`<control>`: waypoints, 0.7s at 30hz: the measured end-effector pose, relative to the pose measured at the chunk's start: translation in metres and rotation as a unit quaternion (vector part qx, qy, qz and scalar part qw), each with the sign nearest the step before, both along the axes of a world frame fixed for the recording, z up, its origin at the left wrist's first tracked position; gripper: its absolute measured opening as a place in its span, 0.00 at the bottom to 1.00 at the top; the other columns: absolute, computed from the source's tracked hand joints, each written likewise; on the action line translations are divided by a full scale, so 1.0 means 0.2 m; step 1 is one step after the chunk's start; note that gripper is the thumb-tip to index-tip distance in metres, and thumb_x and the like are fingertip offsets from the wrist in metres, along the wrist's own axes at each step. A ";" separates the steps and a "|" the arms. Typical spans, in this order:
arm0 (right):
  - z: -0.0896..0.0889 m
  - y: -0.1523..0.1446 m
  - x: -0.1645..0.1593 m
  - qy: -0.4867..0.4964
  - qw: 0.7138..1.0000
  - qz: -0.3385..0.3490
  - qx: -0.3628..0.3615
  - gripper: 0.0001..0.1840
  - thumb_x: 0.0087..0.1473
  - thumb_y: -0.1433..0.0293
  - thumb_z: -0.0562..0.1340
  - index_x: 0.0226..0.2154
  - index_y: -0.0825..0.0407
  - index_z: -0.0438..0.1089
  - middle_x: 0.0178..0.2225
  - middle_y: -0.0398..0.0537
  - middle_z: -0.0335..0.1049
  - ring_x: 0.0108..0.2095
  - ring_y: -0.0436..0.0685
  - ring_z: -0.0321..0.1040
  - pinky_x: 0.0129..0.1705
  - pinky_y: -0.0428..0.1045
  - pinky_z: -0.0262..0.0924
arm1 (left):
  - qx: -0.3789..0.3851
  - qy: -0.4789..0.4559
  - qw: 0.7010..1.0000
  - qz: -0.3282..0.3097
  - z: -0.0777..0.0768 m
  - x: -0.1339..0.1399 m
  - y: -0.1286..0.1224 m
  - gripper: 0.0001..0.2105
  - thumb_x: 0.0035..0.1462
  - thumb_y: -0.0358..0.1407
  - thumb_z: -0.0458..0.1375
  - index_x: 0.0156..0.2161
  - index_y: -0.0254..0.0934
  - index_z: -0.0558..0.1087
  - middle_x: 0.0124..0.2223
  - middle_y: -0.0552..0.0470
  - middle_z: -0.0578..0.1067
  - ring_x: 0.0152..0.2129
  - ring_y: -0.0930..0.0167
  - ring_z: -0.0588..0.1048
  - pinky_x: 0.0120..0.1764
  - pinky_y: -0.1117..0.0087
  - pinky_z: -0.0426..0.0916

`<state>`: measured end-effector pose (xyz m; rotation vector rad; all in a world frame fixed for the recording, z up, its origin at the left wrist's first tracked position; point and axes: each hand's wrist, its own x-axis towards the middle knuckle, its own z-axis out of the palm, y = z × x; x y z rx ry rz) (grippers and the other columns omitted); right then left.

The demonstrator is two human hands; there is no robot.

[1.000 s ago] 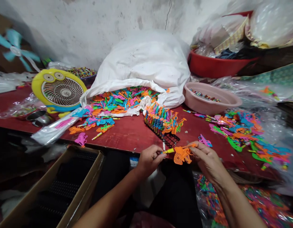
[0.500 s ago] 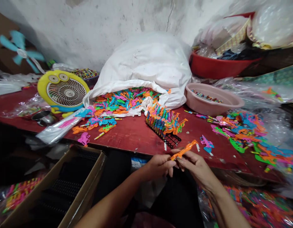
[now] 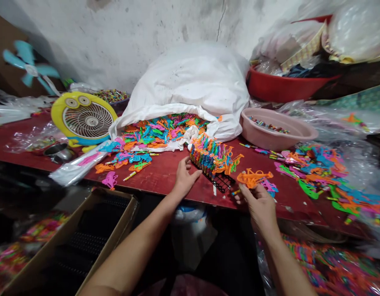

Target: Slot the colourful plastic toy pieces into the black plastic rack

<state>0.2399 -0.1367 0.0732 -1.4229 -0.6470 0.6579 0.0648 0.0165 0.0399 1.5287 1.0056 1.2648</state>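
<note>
The orange plastic toy (image 3: 254, 177) sits pinched between the fingertips of the right hand (image 3: 259, 202), lifted just above the red table (image 3: 168, 172) near its front edge. The hand grasps it from below, thumb and fingers closed on its lower part, with a small stick poking out at about 8 o'clock from the toy. Just past the toy, at 3 o'clock, a pink and blue piece (image 3: 269, 187) lies flat on the table.

At 9 o'clock from the toy stands a black rack (image 3: 221, 181) with a tight row of colourful toys (image 3: 210, 155) stuck upright in it; its near end is bare grid. The left hand (image 3: 184, 177) rests on the table at the rack's 9 o'clock side, fingers spread and loose, fingertips touching the first toys in the row, holding nothing.

At 12 o'clock from the rack lies a big white sack (image 3: 190, 86), its mouth open and spilling a heap of bright pieces (image 3: 161, 130) onto the table. At 2 o'clock sits a pink basin (image 3: 278, 129), and behind it a red basin (image 3: 282, 86) piled with bags. At 3 o'clock from the right hand, another spread of toys (image 3: 325, 172) lies on clear plastic.

Far off at 10 o'clock stands a yellow fan (image 3: 84, 118), with loose pieces (image 3: 122, 162) scattered between it and the left hand. At 7 o'clock, below the table edge, is an open cardboard box (image 3: 94, 242).
</note>
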 end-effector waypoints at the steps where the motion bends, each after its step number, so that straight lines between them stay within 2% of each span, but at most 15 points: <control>1: -0.01 0.01 0.00 0.006 1.000 -0.001 0.003 0.24 0.40 0.53 0.73 0.34 0.51 0.70 0.24 0.42 0.72 0.23 0.53 0.69 0.25 0.48 0.67 | 0.005 -0.001 1.000 -0.030 -0.01 0.00 0.05 0.37 0.43 0.35 0.69 0.58 0.34 0.62 0.55 0.40 0.68 0.46 0.66 0.71 0.47 0.65 0.68; 4: -0.04 0.02 -0.01 0.024 1.000 0.004 0.005 0.25 0.36 0.55 0.75 0.33 0.51 0.70 0.26 0.43 0.74 0.26 0.55 0.72 0.31 0.51 0.71 | 0.018 -0.016 0.995 -0.100 -0.04 0.01 0.13 0.40 0.43 0.37 0.70 0.60 0.35 0.60 0.59 0.39 0.65 0.51 0.63 0.69 0.52 0.60 0.66; 6: -0.04 0.02 -0.01 0.039 0.999 0.012 0.003 0.26 0.33 0.56 0.77 0.32 0.51 0.69 0.28 0.44 0.75 0.26 0.56 0.73 0.33 0.53 0.73 | 0.023 -0.015 0.995 -0.097 -0.06 0.02 0.16 0.39 0.43 0.39 0.70 0.60 0.35 0.60 0.59 0.38 0.64 0.53 0.61 0.68 0.54 0.58 0.66; 9: -0.03 0.02 -0.01 0.047 0.999 0.016 -0.004 0.26 0.31 0.56 0.77 0.30 0.52 0.69 0.28 0.45 0.76 0.26 0.55 0.74 0.34 0.53 0.73 | 0.018 -0.011 0.998 -0.058 -0.06 0.02 0.21 0.43 0.40 0.37 0.70 0.62 0.35 0.58 0.63 0.38 0.59 0.57 0.58 0.65 0.57 0.57 0.64; 11: -0.03 0.01 -0.01 0.045 0.999 0.015 -0.011 0.27 0.31 0.56 0.77 0.29 0.53 0.70 0.27 0.45 0.76 0.25 0.56 0.74 0.34 0.53 0.73 | 0.006 -0.034 0.996 -0.077 -0.05 0.03 0.26 0.46 0.40 0.34 0.70 0.64 0.36 0.54 0.65 0.37 0.57 0.58 0.58 0.64 0.58 0.56 0.62; 15: -0.04 0.02 -0.02 0.022 0.999 0.001 -0.023 0.26 0.32 0.54 0.76 0.29 0.54 0.72 0.25 0.47 0.76 0.25 0.57 0.74 0.34 0.54 0.72 | -0.002 -0.071 0.983 -0.170 -0.03 0.05 0.32 0.42 0.43 0.32 0.68 0.64 0.32 0.55 0.60 0.38 0.66 0.56 0.60 0.67 0.58 0.57 0.63; 17: -0.05 0.02 -0.03 -0.013 0.999 -0.014 -0.031 0.25 0.35 0.53 0.74 0.29 0.54 0.73 0.25 0.48 0.76 0.25 0.58 0.73 0.32 0.53 0.71 | 0.011 -0.054 0.985 -0.165 -0.04 0.04 0.32 0.40 0.43 0.33 0.68 0.62 0.32 0.58 0.57 0.39 0.69 0.53 0.61 0.69 0.56 0.57 0.65; 21: -0.05 0.02 -0.05 -0.103 0.993 -0.058 -0.028 0.23 0.41 0.51 0.71 0.26 0.54 0.74 0.23 0.48 0.74 0.23 0.56 0.69 0.28 0.51 0.66 | 0.055 0.005 0.994 -0.100 -0.06 -0.01 0.24 0.40 0.41 0.35 0.71 0.60 0.33 0.62 0.56 0.39 0.70 0.52 0.60 0.70 0.53 0.58 0.67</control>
